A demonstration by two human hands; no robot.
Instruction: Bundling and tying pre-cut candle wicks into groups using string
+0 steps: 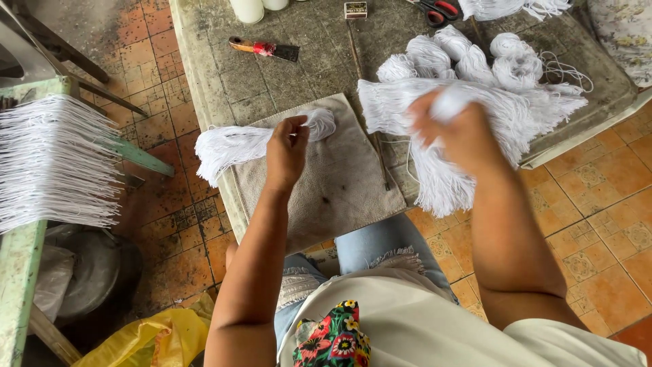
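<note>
On the rough, stained concrete table [224,75], the left hand [286,151] pinches a soft white string bundle [238,144] lying fanned across a coarse beige cloth [333,183], while the blurred right hand [456,132] grips a larger stringy white bunch [475,109] beside coiled skeins [468,58].

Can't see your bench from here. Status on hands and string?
Left hand pinching a white string bundle on the grey cloth. Right hand, blurred, gripping a larger white string bunch. Nothing in the way.
</note>
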